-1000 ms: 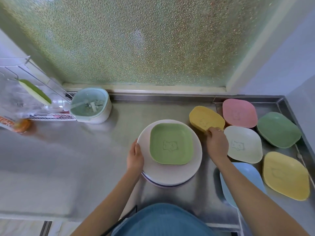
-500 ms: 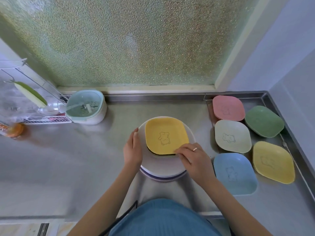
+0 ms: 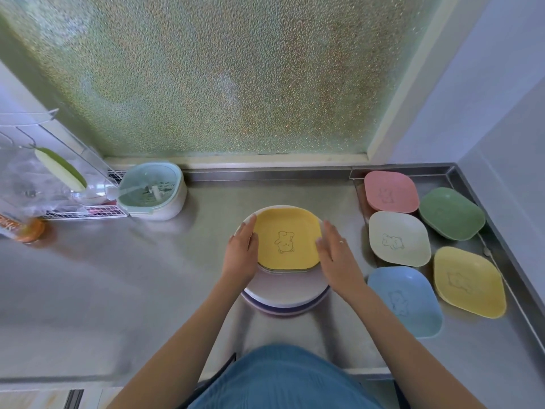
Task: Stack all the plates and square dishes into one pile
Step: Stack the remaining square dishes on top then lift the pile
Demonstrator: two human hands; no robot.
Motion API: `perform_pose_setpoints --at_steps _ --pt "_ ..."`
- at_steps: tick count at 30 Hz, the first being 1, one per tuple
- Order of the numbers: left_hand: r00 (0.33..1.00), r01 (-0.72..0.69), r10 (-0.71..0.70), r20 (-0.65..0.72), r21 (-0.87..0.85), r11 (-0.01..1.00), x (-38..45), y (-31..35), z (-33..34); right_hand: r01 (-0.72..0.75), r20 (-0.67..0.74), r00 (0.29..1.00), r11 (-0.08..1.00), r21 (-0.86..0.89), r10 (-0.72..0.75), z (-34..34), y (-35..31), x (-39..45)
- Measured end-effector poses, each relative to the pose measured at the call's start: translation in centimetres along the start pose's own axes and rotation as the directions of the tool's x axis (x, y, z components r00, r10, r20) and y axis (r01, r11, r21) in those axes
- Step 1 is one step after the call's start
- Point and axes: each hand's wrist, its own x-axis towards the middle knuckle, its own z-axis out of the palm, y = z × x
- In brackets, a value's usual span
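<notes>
Both arms are bare, with no sleeves. The right hand (image 3: 336, 255) wears a thin ring (image 3: 341, 242). The person wears blue clothes (image 3: 283, 379).

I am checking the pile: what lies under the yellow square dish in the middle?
Under the yellow dish, a green edge shows, then round plates. Their number is hidden.

Bench (image 3: 118, 290) left of the plate pile (image 3: 284, 299): wide bare steel, open passage. Back left blocked by strainer tub (image 3: 152, 191) and wire rack (image 3: 85, 212). Right side crowded: five square dishes (image 3: 398, 237) nearly edge to edge, against raised bench rim (image 3: 501, 261). Narrow gap between pile and dishes, filled by right hand (image 3: 339, 261). Left hand (image 3: 240, 252) flanks pile's other side.
</notes>
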Motion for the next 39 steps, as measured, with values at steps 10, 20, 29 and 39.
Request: perform_pose_setpoints --at_steps 10,20,29,39 --pt "0.961 0.274 -0.277 -0.006 -0.109 0.955 -1.9 -4.1 -0.6 -0.530 -0.285 0.844 0.788 -0.313 0.454 -0.6 8.4 -6.3" --pt "0.955 0.295 -0.296 0.013 -0.123 0.947 -1.7 -3.7 -0.7 -0.366 -0.417 0.853 0.929 -0.050 0.314 -0.4 7.3 -6.7" --pt "0.960 0.272 -0.261 0.104 -0.120 0.955 -1.4 -2.5 0.7 -0.091 -0.505 0.852 0.989 0.118 0.139 -1.1 2.6 -7.5" --pt "0.962 0.207 -0.198 0.187 -0.029 0.978 -1.3 -1.1 0.9 0.378 -0.246 0.863 0.886 -0.267 -0.442 -0.7 -0.1 -4.7"
